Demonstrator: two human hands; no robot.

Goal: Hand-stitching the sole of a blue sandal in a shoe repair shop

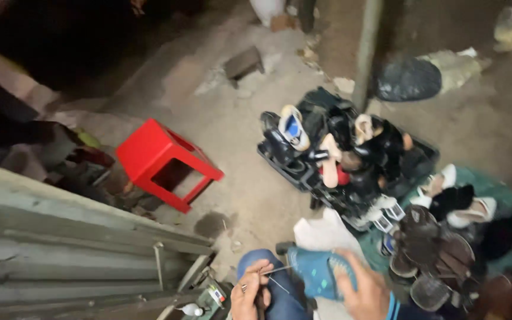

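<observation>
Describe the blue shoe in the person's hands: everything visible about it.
The blue shoe looks like teal-blue fabric or suede, with a darker end toward the left. It lies roughly on its side over the person's knee, low in the frame. The right hand grips it from the right, covering part of it. The left hand sits just left of it, pinching a thin needle-like tool that points at the shoe. Blur hides the finer details.

Pretty rough spot, honestly: bare dusty concrete floor (238,127) with cracks and a dark stain, dim light, top left corner almost black. A red plastic stool (164,161) sits on its own out on the floor. Weathered grey wooden planks (60,249) run along the lower left. A post (367,47) stands at the back, with a dark bag (407,78) and rubble near it.
</observation>
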